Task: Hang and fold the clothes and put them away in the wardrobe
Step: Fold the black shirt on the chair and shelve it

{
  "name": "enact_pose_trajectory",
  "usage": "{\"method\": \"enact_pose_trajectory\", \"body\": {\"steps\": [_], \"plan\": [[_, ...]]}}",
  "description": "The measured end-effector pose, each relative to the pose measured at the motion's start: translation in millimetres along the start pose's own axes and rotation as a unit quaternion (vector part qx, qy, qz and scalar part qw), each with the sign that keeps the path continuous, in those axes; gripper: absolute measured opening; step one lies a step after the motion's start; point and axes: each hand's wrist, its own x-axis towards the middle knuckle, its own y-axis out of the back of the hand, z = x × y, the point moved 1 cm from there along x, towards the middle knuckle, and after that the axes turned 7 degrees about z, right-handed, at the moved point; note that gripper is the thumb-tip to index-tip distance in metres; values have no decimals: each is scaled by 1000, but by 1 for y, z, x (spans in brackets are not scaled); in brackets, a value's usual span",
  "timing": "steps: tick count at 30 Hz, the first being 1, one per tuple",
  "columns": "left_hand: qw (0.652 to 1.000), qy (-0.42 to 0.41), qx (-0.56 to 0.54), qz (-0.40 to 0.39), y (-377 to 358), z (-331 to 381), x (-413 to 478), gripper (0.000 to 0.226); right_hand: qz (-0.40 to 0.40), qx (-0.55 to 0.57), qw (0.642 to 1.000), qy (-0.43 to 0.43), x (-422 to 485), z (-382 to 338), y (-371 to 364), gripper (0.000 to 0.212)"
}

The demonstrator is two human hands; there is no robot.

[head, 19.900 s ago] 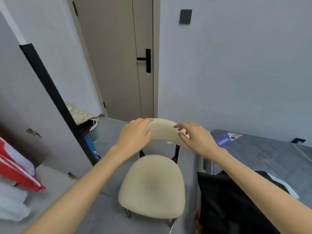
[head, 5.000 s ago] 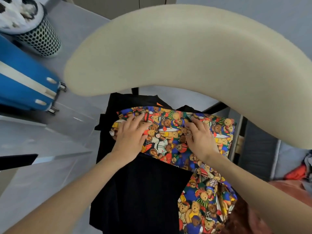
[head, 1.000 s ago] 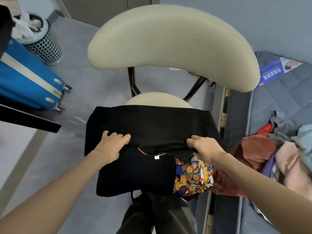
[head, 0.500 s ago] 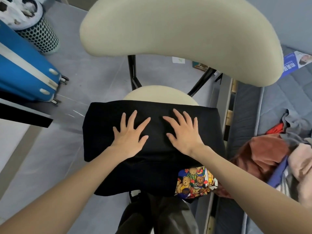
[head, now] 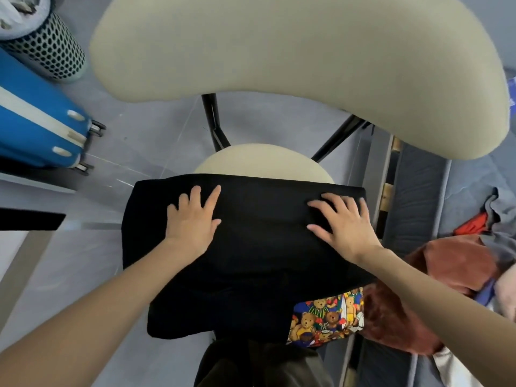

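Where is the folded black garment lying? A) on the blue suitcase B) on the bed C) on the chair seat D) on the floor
C: the black garment lies across the chair seat, with the left hand and right hand pressed flat on it.

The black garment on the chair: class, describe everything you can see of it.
The black garment lies folded into a rough rectangle over the cream chair seat, overhanging its near edge. The cloth looks soft. A teddy-bear print panel shows at its near right corner. The left hand and right hand press flat on it, fingers spread.
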Motion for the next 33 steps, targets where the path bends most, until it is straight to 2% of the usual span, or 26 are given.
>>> {"method": "enact_pose_trajectory", "body": {"steps": [1, 3, 7, 9, 11, 13, 16, 19, 26, 30, 33], "plan": [[1000, -17, 13, 5, 5, -5, 9, 73, 31, 48, 998, -8, 8, -3, 6, 55], [998, -27, 45, -19, 12, -16, 28, 81, 31, 78, 996, -14, 28, -8, 13, 69], [989, 1, 77, -125, 18, -28, 57, 108, -97, -8, 995, 25, 67, -16, 14, 98], [985, -6, 67, -157, 17, -29, 64, 111, -127, -32, 991, 31, 78, -17, 11, 100], [985, -6, 50, -163, 14, -29, 68, 109, -135, -40, 990, 25, 84, -18, 10, 94], [989, -11, 42, -140, 13, -29, 70, 94, -121, -55, 990, 36, 84, -20, 12, 73], [993, -36, 36, -110, 17, -34, 66, 54, -117, -36, 992, 31, 78, -19, 20, 45], [996, -37, -1, -75, 26, -48, 51, 32, -100, -16, 995, 0, 67, -21, 38, 42], [996, -56, -32, 57, 76, -64, 44, 25, -7, -36, 999, -5, 69, -31, 100, 44], [980, -84, -39, 176, 104, -67, 45, 25, 104, -36, 994, 6, 67, -29, 124, 37], [960, -111, -29, 257, 111, -66, 37, 38, 189, -46, 980, 38, 56, -29, 126, 37]]}}
